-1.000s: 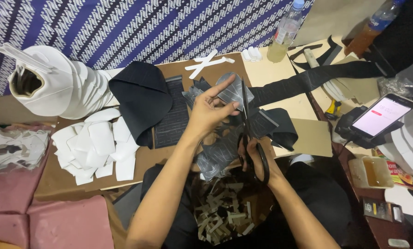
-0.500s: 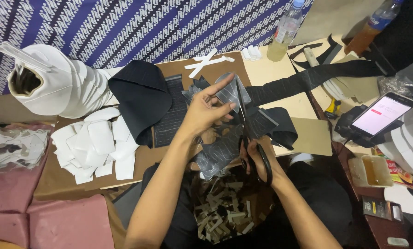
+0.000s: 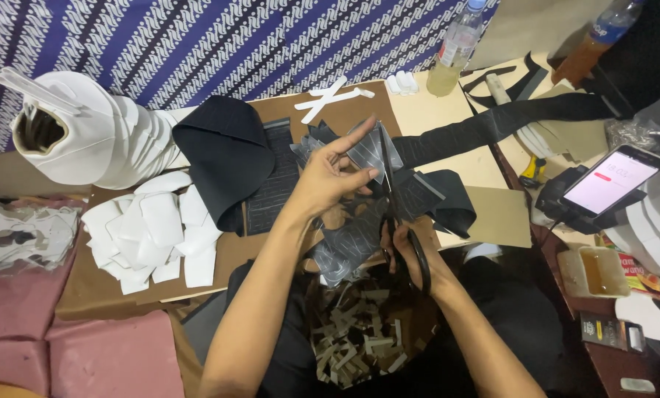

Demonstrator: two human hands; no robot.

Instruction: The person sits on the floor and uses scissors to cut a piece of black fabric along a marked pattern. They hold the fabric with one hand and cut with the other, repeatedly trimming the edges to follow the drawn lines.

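My left hand (image 3: 335,175) pinches a strip of dark grey patterned fabric (image 3: 353,237) and holds it up over the brown board (image 3: 433,110). My right hand (image 3: 411,254) grips black-handled scissors (image 3: 389,193), whose blades point away from me and run along the fabric beside my left fingers. The strip hangs down between my forearms toward my lap. Below my hands lies a heap of small cut scraps (image 3: 359,340).
A folded black cloth (image 3: 223,155) and a pile of white cut pieces (image 3: 149,228) lie left. A white fabric roll (image 3: 87,136) stands far left. Two bottles (image 3: 455,48) stand at the back. A lit phone (image 3: 613,180) rests at right, pink cloth (image 3: 87,354) at bottom left.
The scissors have swung upright and moved up along the fabric toward my left fingers. My left hand stayed almost where it was, still pinching the strip.
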